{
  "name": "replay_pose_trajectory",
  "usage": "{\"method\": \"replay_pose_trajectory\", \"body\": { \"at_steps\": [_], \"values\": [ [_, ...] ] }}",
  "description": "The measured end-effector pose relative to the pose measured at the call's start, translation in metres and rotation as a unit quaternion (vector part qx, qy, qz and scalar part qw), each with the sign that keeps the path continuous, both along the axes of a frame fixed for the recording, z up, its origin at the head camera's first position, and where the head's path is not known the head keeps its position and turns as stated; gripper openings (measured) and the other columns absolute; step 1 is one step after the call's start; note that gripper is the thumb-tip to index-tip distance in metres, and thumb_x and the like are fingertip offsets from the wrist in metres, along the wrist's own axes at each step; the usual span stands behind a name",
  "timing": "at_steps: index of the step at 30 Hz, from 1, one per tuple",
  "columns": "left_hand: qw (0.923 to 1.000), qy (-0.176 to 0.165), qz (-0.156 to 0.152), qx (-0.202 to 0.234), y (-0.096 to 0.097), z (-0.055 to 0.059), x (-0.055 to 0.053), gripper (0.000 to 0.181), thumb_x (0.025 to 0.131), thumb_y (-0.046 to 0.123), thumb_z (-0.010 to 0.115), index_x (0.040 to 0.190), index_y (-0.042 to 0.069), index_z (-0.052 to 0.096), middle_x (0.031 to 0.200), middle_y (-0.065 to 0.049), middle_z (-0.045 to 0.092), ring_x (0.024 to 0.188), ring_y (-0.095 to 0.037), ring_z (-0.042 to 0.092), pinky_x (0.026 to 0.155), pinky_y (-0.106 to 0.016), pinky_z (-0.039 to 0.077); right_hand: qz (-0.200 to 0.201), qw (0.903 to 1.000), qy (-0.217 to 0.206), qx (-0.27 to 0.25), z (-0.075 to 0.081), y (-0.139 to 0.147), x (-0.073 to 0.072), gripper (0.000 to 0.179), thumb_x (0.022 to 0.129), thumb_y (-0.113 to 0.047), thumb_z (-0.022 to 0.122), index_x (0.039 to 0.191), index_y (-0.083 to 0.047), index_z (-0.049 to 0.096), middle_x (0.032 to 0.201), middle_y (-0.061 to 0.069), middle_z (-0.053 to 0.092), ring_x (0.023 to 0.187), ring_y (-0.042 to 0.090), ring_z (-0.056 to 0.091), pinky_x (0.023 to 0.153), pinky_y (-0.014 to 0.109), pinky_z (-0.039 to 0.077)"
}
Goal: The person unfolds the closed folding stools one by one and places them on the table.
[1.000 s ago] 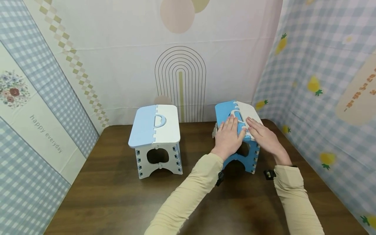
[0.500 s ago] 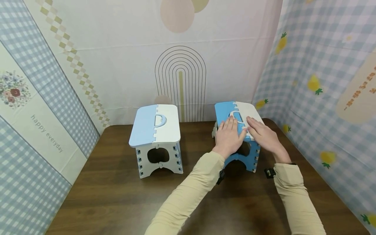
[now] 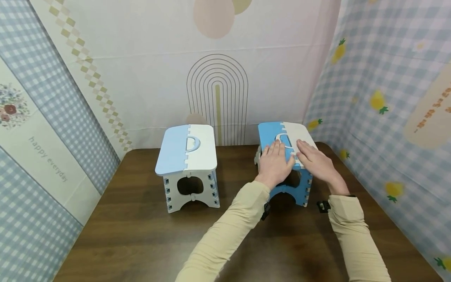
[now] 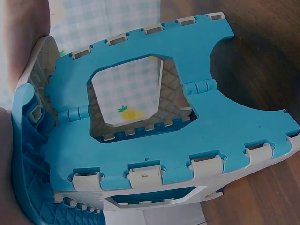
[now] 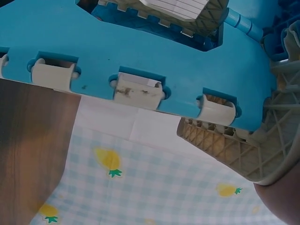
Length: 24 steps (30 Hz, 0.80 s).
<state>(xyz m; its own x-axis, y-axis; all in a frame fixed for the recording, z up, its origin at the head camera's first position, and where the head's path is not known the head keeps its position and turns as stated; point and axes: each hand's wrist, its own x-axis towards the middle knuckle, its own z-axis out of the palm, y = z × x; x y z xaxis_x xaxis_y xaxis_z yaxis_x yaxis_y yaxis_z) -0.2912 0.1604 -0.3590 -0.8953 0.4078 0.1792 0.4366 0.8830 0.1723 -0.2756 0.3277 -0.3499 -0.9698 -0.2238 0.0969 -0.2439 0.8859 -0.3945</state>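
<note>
A folding step stool (image 3: 299,131) with a bright blue and white top stands unfolded at the right of the table. My left hand (image 3: 274,164) lies with straight fingers on its blue half, fingertips by the white carry handle (image 3: 282,137). On the white half rests my right hand (image 3: 315,161), its fingers straight and together. The stool's hinged blue side panel (image 4: 126,164) fills the left wrist view, spread flat with its cutout showing. In the right wrist view, the same panel (image 5: 93,65) appears beside the ribbed underside of the top.
A second folding stool (image 3: 172,150), pale blue and white, stands unfolded to the left on the brown wooden table (image 3: 141,243). Patterned cloth (image 3: 158,78) hangs behind the table, with blue checked cloth (image 3: 394,129) along the right side.
</note>
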Motion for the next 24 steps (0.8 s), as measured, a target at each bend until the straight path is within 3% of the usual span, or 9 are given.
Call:
{"method": "replay_pose_trajectory", "body": {
  "at_steps": [11, 16, 18, 20, 24],
  "values": [
    [0.9992, -0.034, 0.009, -0.017, 0.002, 0.007, -0.001, 0.063, 0.104, 0.05, 0.017, 0.156, 0.015, 0.019, 0.164, 0.0, 0.017, 0.151, -0.013, 0.017, 0.124, -0.027, 0.016, 0.027, 0.9983, -0.036, 0.038, 0.005, -0.001, -0.005, 0.07, 0.106, -0.047, 0.021, 0.153, 0.003, 0.006, 0.161, 0.024, 0.003, 0.149, 0.042, 0.003, 0.12, 0.058, 0.007],
    [0.9998, -0.012, -0.006, -0.013, 0.004, 0.003, -0.001, 0.063, 0.104, 0.052, 0.013, 0.156, 0.016, 0.019, 0.164, 0.0, 0.017, 0.152, -0.013, 0.016, 0.124, -0.028, 0.015, 0.032, 0.9977, -0.044, 0.041, 0.007, 0.004, -0.006, 0.071, 0.106, -0.046, 0.021, 0.153, 0.003, 0.003, 0.161, 0.026, 0.001, 0.149, 0.044, 0.001, 0.12, 0.06, 0.005],
    [0.9995, 0.014, -0.028, 0.008, 0.001, -0.004, 0.001, 0.06, 0.105, 0.049, 0.015, 0.155, 0.017, 0.025, 0.162, 0.0, 0.022, 0.151, -0.012, 0.02, 0.124, -0.029, 0.015, 0.03, 0.9977, -0.049, 0.036, 0.005, 0.006, -0.005, 0.071, 0.106, -0.046, 0.021, 0.153, 0.003, 0.003, 0.161, 0.026, 0.001, 0.149, 0.044, 0.001, 0.119, 0.061, 0.005],
    [0.996, 0.036, -0.057, 0.058, -0.005, -0.014, 0.006, 0.055, 0.106, 0.045, 0.019, 0.152, 0.018, 0.033, 0.159, 0.001, 0.031, 0.149, -0.012, 0.025, 0.124, -0.031, 0.016, 0.027, 0.9978, -0.052, 0.03, 0.002, 0.008, -0.003, 0.071, 0.106, -0.046, 0.022, 0.153, 0.003, 0.004, 0.161, 0.026, 0.002, 0.149, 0.044, 0.002, 0.119, 0.061, 0.006],
    [0.9714, 0.039, -0.119, 0.202, -0.023, -0.039, 0.024, 0.048, 0.107, 0.039, 0.026, 0.15, 0.02, 0.038, 0.156, 0.002, 0.037, 0.148, -0.012, 0.026, 0.125, -0.04, 0.016, 0.017, 0.9986, -0.043, 0.025, -0.003, 0.01, 0.005, 0.07, 0.106, -0.045, 0.024, 0.153, 0.003, 0.006, 0.16, 0.026, 0.004, 0.148, 0.045, 0.003, 0.119, 0.061, 0.007]
  ]
}}
